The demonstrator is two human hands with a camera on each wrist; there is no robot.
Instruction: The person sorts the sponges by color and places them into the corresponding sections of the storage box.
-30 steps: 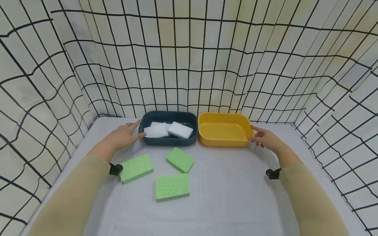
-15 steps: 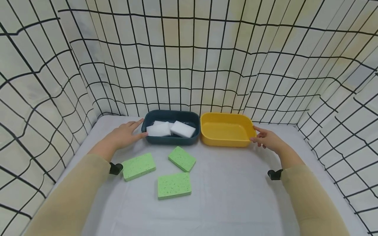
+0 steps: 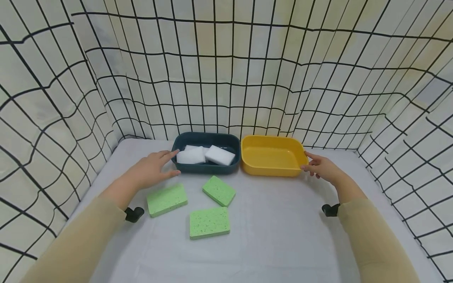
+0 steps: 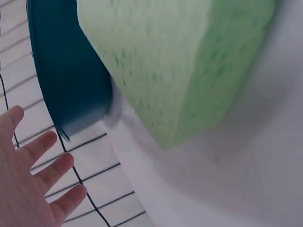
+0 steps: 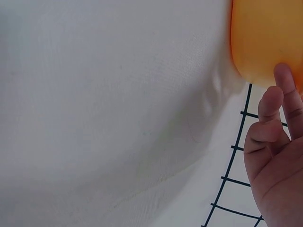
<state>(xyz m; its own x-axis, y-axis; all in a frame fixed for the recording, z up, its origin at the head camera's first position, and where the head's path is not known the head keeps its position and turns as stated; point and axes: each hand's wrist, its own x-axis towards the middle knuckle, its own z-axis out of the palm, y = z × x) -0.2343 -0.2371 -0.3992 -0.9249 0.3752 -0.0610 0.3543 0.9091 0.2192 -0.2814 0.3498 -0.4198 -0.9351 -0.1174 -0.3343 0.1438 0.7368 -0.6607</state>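
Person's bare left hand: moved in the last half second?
Yes: the left hand has moved toward the person, away from the black wire grid behind the dark blue rectangular tray.

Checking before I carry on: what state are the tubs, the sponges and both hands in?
Blue tub: upright, uncovered
Yellow tub: upright, uncovered, empty
White sponges: lying in the blue tub
Three green sponges: lying flat on the table
Left hand: fingers spread, at the blue tub's left end
Right hand: touching the yellow tub's right end
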